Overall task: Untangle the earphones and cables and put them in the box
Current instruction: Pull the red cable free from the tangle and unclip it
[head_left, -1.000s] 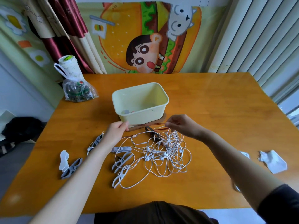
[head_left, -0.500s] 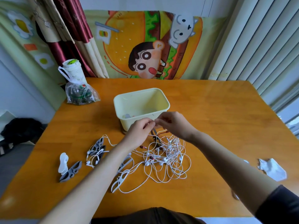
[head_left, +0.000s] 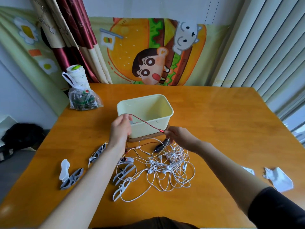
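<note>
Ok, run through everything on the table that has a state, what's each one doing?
left grip, raised, pinching the red cable
right grip, pinching the cable's connector end
red cable, stretched taut between both grips
white earphones, tangled, lying on the table
box, upright, open-topped
clips, lying flat, scattered
paper scrap, crumpled

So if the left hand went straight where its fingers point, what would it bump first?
Probably the near wall of the pale yellow rectangular plastic box, just beyond the left hand, though depth is unclear.
</note>
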Demonstrator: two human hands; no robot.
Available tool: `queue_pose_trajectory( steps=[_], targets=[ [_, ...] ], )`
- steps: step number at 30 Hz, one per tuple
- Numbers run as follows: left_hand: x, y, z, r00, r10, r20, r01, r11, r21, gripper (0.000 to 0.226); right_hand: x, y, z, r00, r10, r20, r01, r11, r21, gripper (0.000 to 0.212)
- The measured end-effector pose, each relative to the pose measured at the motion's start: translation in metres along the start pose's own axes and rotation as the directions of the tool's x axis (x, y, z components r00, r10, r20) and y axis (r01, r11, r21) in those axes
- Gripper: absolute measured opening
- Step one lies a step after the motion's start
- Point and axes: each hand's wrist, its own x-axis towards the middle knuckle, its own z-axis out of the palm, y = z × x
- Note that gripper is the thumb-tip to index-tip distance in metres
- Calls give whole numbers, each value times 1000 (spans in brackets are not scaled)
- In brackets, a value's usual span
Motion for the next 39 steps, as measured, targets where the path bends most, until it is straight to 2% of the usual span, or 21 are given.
queue_pose_trajectory(
  steps=[3, 5, 9, 12, 17, 20, 23, 27, 31, 36, 39],
  targets=[
    [11, 8, -13, 978, -176, -108, 134, 939, -318, 31, -2, 21, 4, 994, 111, 22, -107, 985, -134, 31],
    [14, 7, -20, 965, -234, -120, 176, 914, -366, 31, -2, 33, 3, 987, 163, -3, -161, 970, -183, 32],
    [6, -1, -15, 965, -260, -42, 243, 940, -240, 25, -1, 17, -18, 977, 74, -199, -110, 978, -177, 30],
    [-2, 6, 3, 984, -165, 66, 172, 979, -114, 25, 0, -25, -41, 945, -101, -311, 43, 981, -188, 27],
    [-7, 38, 36, 980, 68, 186, -75, 997, 32, 20, -4, -95, -61, 886, -343, -314, 272, 930, -246, 28],
    [-7, 48, 43, 970, 67, 235, -68, 998, -4, 26, -1, -106, -61, 894, -359, -268, 290, 920, -265, 32],
    [-8, 46, 41, 954, -17, 300, 59, 990, -130, 26, -1, -93, -53, 928, -285, -240, 240, 950, -200, 32],
    [-11, 40, 40, 933, -128, 337, 210, 953, -218, 27, -6, -71, -29, 971, -160, -180, 144, 985, -96, 33],
    [-7, 38, 38, 937, -241, 254, 316, 895, -316, 26, -9, -39, -4, 993, -28, -112, 26, 1000, -14, 35],
    [0, 22, 14, 942, -327, 71, 331, 878, -345, 25, -13, 37, 3, 943, 313, -111, -313, 950, 16, 36],
    [3, 3, 2, 900, -434, 36, 418, 837, -353, 27, -19, 65, -1, 896, 402, -188, -405, 914, 22, 32]
  ],
)
